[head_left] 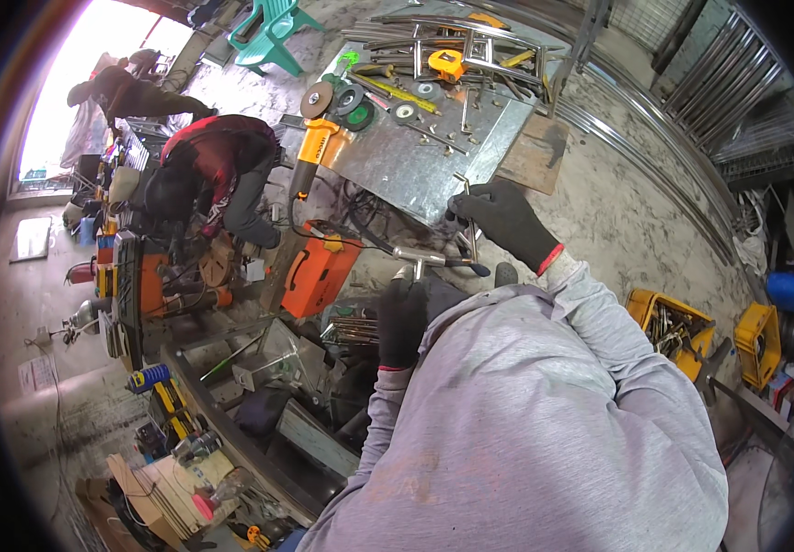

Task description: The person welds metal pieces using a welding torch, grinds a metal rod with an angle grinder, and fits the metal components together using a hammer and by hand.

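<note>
My right hand (504,221), in a black glove with a red cuff, is closed on a thin shiny metal rod (471,221) beside the near corner of a metal-topped table (388,170). My left hand (401,322), gloved alike, is lower and nearer my body. Its fingers are closed, and a short bright metal piece (419,270) sticks out above them; how much is in the grip is hidden. Between the hands lies a silver cylindrical tool (424,257) with a dark end. On the table's left edge rests a yellow angle grinder (314,147), its cord hanging down.
Grinding discs (353,106), a yellow tape measure (447,64) and metal tubes (507,60) lie on the table. Below it stands an orange case (319,271). A co-worker in red and black (222,166) bends over at left. Yellow crates (677,327) stand at right.
</note>
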The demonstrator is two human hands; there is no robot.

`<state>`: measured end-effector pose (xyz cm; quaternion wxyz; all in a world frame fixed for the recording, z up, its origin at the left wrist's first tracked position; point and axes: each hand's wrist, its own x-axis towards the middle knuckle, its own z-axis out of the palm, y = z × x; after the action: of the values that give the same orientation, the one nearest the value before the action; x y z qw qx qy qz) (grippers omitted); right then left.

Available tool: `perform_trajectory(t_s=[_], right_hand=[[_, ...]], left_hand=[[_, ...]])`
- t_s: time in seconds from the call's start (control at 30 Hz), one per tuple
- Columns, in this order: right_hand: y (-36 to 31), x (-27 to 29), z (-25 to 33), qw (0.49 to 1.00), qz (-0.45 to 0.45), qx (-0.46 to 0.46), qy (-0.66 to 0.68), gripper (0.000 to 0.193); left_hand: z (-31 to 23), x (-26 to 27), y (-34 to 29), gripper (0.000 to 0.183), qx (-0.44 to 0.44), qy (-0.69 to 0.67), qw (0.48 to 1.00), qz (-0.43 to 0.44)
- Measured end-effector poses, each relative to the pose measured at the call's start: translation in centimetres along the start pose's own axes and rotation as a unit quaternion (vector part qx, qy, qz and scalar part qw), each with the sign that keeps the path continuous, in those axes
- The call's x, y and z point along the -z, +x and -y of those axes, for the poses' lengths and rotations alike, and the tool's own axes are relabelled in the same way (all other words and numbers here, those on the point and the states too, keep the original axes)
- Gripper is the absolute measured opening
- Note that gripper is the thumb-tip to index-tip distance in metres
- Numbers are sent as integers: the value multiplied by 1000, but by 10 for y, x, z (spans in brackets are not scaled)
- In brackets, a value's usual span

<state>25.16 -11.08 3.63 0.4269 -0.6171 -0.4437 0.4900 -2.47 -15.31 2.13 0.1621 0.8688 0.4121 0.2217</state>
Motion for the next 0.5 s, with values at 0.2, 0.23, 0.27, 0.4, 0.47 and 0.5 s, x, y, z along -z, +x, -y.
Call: perform_trajectory(t_s=[0.2, 0.23, 0.27, 0.4, 0.47, 0.5], right_hand=[[-2, 1, 8, 999, 32, 3, 26, 37], [-2, 2, 10, 999, 24, 11, 25, 37], [-3, 2, 12, 999, 16, 19, 24, 37], [-11, 6, 29, 1000, 22, -15, 2, 38], [-10, 5, 23, 998, 8, 60, 10, 38], [-10, 7, 21, 998, 6, 59, 9, 38]], left_hand=[[-1, 1, 0, 8, -6, 28, 1000, -5], [-4, 3, 1, 7, 12, 24, 1000, 11], [-8, 3, 3, 7, 12, 24, 1000, 11], [-3, 1, -3, 9, 165, -119, 978, 52], [1, -1, -1, 19, 51, 3, 997, 62], [2, -4, 1, 9, 16, 32, 999, 29]])
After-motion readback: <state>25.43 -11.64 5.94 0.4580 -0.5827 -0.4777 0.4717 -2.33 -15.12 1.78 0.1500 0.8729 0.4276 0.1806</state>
